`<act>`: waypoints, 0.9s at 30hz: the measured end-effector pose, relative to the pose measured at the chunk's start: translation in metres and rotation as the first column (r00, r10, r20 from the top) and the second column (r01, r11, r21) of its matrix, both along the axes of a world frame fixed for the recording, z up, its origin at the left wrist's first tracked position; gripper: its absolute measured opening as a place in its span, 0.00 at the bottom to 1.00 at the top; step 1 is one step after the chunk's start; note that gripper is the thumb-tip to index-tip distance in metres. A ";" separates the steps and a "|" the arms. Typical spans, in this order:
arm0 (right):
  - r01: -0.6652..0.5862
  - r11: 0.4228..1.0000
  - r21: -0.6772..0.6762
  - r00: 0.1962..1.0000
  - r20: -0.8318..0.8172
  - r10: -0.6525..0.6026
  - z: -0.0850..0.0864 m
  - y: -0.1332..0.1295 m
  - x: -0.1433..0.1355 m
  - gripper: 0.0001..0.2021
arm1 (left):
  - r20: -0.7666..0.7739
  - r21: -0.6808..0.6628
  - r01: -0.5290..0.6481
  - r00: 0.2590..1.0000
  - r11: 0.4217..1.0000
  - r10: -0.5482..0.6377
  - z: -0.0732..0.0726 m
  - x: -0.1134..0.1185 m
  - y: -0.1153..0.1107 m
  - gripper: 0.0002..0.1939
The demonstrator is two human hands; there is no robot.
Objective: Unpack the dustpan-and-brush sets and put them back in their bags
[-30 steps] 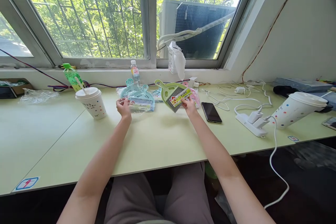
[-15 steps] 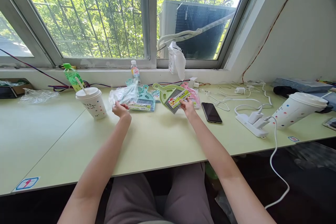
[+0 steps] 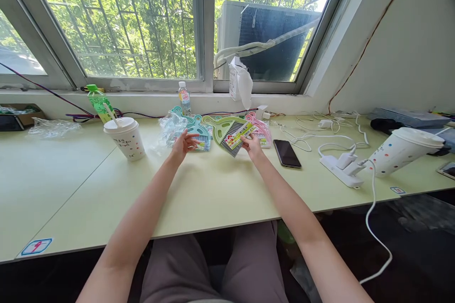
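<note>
- Green dustpan set: smooth plastic, rounded, with a loop-ended handle pointing left; grey bristles fan out under a bright printed label. It's held over the middle of the pale, smooth table.
- My right hand pinches its label-side edge between thumb and closed fingers.
- My left hand is half open, fingers spread to the right, with nothing gripped; whether the fingertips brush the teal dustpan set behind them, I can't quite tell.
- Crumpled clear plastic, thin and shiny, lies just left of that set.
- A pink dustpan set sits partly hidden behind my right hand, with a flat black phone beside it.
- On the left, a dotted paper cup has a lid and a straw; the lid hides its contents.
- A brown box at far left has plastic film inside.
</note>
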State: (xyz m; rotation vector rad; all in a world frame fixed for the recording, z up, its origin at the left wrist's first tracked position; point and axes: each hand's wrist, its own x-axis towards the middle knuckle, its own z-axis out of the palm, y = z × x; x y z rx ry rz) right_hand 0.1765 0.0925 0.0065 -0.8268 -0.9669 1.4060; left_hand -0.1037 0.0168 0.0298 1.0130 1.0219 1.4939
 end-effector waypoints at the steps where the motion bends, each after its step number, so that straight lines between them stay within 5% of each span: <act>1: -0.012 1.000 0.015 1.000 -0.001 0.012 -0.001 0.000 -0.002 0.21 | -0.068 -0.028 0.058 0.996 0.998 -0.060 -0.002 0.005 -0.001 0.25; 5: -0.104 0.991 0.084 0.995 0.004 0.104 -0.003 -0.004 -0.009 0.22 | -0.257 -0.147 0.190 0.940 0.971 -0.223 -0.016 0.035 -0.005 0.27; 7: -0.191 0.977 0.095 0.982 0.024 0.189 -0.003 -0.008 -0.013 0.22 | -0.219 -0.139 0.141 0.961 0.980 -0.169 -0.023 0.049 -0.007 0.26; 12: -0.333 0.942 0.038 0.939 0.104 0.328 0.001 -0.015 -0.018 0.16 | -0.125 0.063 -0.185 0.973 0.981 0.191 -0.029 0.060 -0.006 0.17; 15: -0.402 0.915 0.034 0.883 0.281 0.377 0.004 -0.017 -0.015 0.11 | -0.128 0.189 -0.435 0.878 0.880 0.461 -0.028 0.054 -0.007 0.14; 18: -0.486 0.873 0.028 0.732 0.560 0.389 0.003 -0.018 -0.012 0.15 | -0.150 0.176 -0.594 0.772 0.785 0.618 -0.028 0.047 -0.009 0.18; 20: -0.467 0.878 0.105 0.639 0.726 0.253 0.002 -0.019 -0.013 0.18 | -0.162 0.159 -0.633 0.740 0.757 0.653 -0.029 0.046 -0.010 0.22; 22: -0.392 0.870 0.299 0.552 0.833 -0.038 0.003 -0.023 -0.014 0.17 | -0.174 0.150 -0.656 0.719 0.740 0.673 -0.029 0.046 -0.011 0.25; 25: -0.306 0.757 0.577 0.391 0.802 -0.453 0.009 -0.032 -0.017 0.14 | -0.205 0.183 -0.691 0.669 0.700 0.714 -0.032 0.049 -0.009 0.29; 27: -0.282 0.689 0.668 0.355 0.740 -0.572 0.015 -0.040 -0.019 0.14 | -0.241 0.260 -0.710 0.609 0.654 0.756 -0.036 0.051 -0.009 0.30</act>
